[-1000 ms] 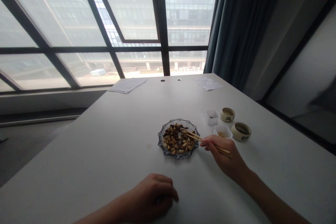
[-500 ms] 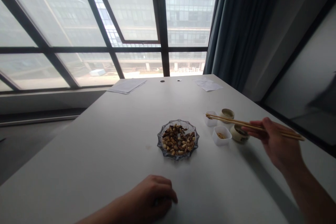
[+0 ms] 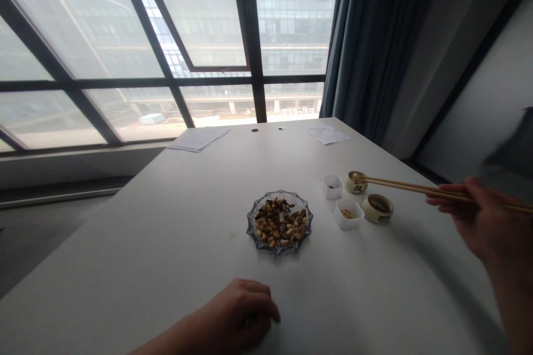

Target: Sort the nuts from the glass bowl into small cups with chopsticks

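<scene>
A scalloped glass dish of mixed nuts and dark seeds sits mid-table. My right hand grips a pair of wooden chopsticks, whose tips hover over the far round ceramic cup and seem to pinch a small pale piece. A second ceramic cup stands nearer, with two small white square containers beside the cups. My left hand rests on the table at the near edge, fingers curled under; nothing shows in it.
The white table reaches to a large window. Papers lie at its far left, more sheets at the far right. A dark curtain hangs at right.
My right hand lifted the chopsticks out of the glass dish and swung right; their tips passed the far white container and now sit over the far ceramic cup. The left hand stayed put.
</scene>
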A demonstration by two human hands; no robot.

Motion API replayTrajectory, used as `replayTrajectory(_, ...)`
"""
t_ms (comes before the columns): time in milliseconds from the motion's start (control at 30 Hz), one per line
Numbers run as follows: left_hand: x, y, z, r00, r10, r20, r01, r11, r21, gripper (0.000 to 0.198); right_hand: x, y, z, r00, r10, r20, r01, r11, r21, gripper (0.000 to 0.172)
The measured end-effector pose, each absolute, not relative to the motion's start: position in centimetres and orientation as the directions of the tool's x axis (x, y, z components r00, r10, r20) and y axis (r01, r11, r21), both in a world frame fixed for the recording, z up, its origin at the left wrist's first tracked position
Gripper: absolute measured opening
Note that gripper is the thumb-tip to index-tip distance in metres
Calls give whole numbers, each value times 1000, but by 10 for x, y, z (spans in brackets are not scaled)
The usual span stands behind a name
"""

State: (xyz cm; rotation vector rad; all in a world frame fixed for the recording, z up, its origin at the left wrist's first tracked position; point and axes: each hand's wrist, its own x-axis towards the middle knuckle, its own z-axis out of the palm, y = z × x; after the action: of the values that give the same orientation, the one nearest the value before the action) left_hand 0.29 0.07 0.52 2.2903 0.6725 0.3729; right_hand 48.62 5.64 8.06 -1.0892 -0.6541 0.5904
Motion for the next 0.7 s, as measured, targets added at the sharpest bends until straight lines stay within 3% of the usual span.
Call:
replayTrajectory(267, 3, 0, 4, 822, 565, 70, 357, -607, 710, 31, 495, 58, 76, 692, 692, 203, -64, 339, -939, 25)
replayTrajectory(433, 4, 1, 7, 825, 559, 76, 348, -611, 711, 31, 493, 61, 72, 691, 690, 215, -58, 349, -935, 32)
replayTrajectory(700, 3, 2, 4, 827, 557, 79, 349, -618, 704, 29, 413, 60, 53, 399, 844, 357, -11, 394, -919, 44)
